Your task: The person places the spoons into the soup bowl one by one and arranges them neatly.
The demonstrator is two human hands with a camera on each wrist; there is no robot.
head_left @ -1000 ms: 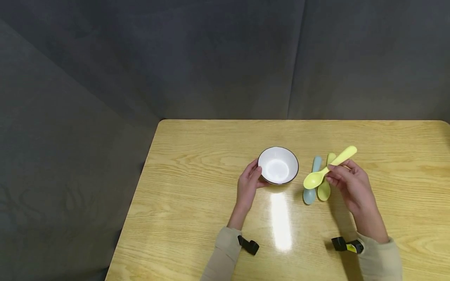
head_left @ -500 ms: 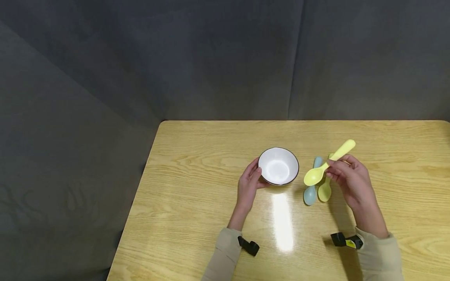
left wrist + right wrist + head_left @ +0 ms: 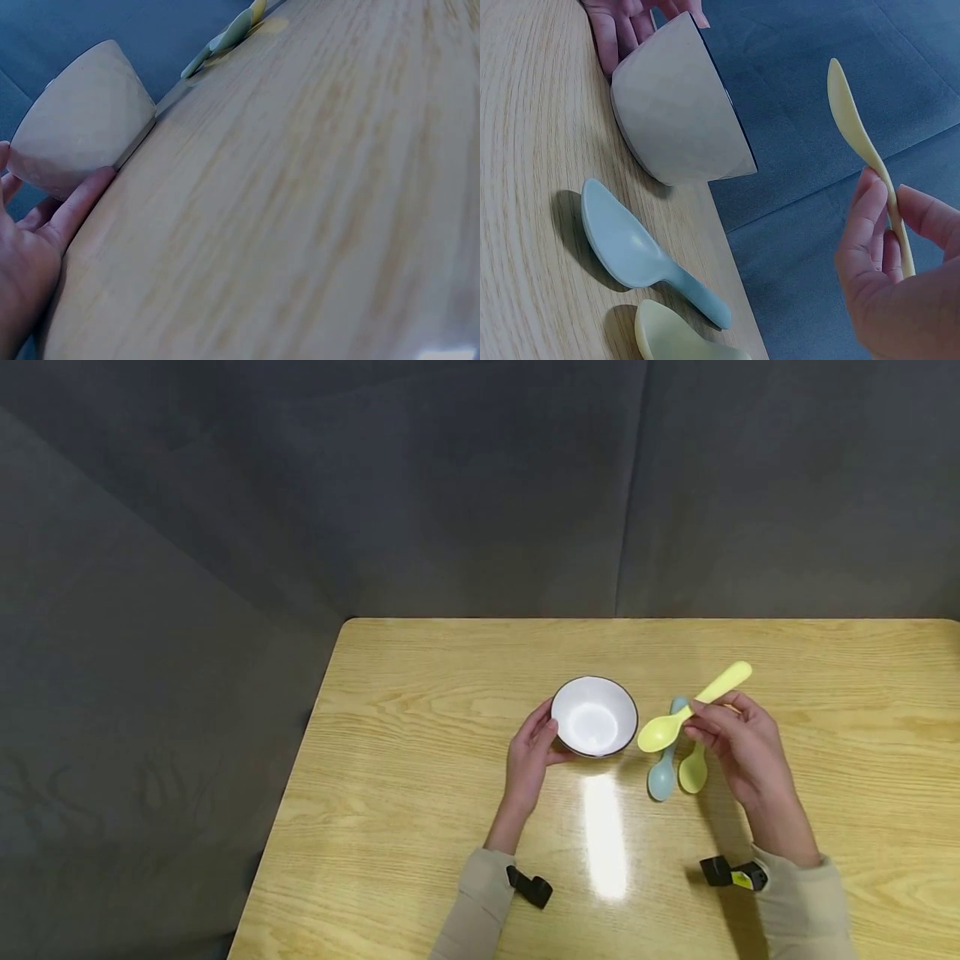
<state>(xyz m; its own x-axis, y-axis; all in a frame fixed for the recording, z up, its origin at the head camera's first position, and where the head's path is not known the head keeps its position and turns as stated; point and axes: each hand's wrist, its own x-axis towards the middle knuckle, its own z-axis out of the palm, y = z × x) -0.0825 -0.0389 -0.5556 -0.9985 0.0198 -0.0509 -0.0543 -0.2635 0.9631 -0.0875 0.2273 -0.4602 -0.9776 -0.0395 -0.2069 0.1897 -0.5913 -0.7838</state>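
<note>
A white bowl (image 3: 594, 717) with a dark rim stands on the wooden table. My left hand (image 3: 529, 760) holds its left side, thumb at the rim and fingers low against the outer wall, as the left wrist view shows. My right hand (image 3: 742, 747) pinches a pale yellow spoon (image 3: 660, 734) by the handle between thumb and fingers. That spoon is raised above the table, its scoop pointing left, close to the bowl's right rim. Beneath it lie a light blue spoon (image 3: 622, 236) and a yellow-green spoon (image 3: 693, 771), the latter's handle partly hidden by my right hand.
The wooden table (image 3: 390, 793) has its far edge beyond the bowl, with a dark grey curtain (image 3: 480, 485) hanging behind and at the left. A bright light reflection lies on the tabletop in front of the bowl. Black straps (image 3: 529, 887) sit at both wrists.
My right hand has moved slightly left with the yellow spoon, bringing its scoop nearer the bowl. The left hand and the bowl have stayed in place.
</note>
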